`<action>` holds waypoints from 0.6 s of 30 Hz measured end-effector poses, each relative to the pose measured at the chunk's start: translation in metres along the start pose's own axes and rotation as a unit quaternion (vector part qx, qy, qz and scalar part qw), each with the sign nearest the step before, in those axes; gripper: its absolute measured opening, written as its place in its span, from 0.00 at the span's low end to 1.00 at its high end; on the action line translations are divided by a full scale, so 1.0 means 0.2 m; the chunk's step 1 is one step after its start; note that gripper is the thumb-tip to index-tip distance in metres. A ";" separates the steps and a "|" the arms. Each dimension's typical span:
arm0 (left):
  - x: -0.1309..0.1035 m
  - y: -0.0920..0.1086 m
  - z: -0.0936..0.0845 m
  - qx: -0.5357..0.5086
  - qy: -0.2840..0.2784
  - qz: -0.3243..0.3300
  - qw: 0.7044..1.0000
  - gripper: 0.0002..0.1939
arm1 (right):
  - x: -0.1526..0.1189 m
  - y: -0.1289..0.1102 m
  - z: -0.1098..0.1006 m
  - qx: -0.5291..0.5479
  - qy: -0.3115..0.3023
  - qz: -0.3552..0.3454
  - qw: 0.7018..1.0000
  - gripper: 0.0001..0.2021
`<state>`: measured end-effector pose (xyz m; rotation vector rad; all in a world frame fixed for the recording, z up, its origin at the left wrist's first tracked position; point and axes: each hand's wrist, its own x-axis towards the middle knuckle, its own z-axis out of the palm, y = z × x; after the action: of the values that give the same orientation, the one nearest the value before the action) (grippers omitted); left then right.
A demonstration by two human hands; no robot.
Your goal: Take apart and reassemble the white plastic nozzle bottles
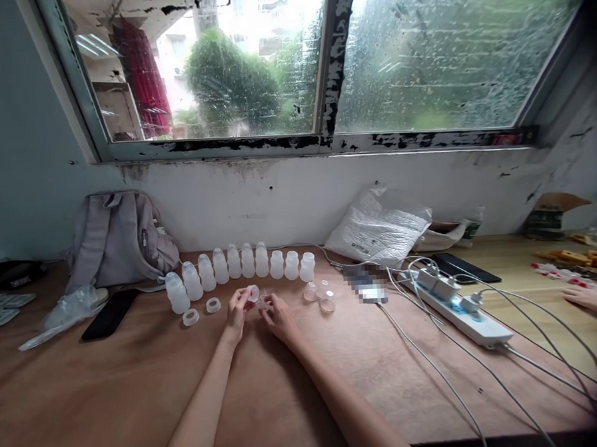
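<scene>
Near the middle of the brown table [112,393], my left hand [238,310] is closed on a small translucent ring-like cap [253,293]. Close beside it, my right hand [278,312] pinches a small clear piece [264,300], whose shape is hard to make out. Behind both hands, a curved row of several translucent white bottles [234,261] stands upright; those on the left and middle have clear tops, while three at the right end look uncapped. Two white rings [190,316] lie left of my left hand. Several clear round covers [327,305] rest right of my right hand.
A grey backpack [122,239], a plastic bag [73,309] and a black flat object [110,315] are on the left. On the right are a silver bag [379,229], a white power strip [476,324] with cables and a dark phone-like slab [463,268]. Another person's hand [590,296] rests far right.
</scene>
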<state>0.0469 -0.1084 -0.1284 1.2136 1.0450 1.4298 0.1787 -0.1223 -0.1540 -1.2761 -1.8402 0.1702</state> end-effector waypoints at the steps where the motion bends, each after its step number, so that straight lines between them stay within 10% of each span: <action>1: 0.00 -0.02 0.02 -0.035 -0.009 -0.017 0.999 0.16 | 0.00 0.01 -0.01 0.040 0.039 0.029 0.998 0.08; 8: -0.09 -0.06 0.05 -0.188 -0.071 -0.101 0.974 0.18 | -0.01 0.01 -0.04 0.098 0.200 0.077 0.972 0.10; 18: -0.11 -0.05 0.07 -0.239 -0.078 -0.121 0.960 0.18 | -0.04 -0.04 -0.03 0.111 0.059 -0.011 0.992 0.29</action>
<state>0.0631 -0.1271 -0.1396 0.8002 0.6597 1.2747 0.1793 -0.1342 -0.1502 -1.0894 -1.6832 0.2741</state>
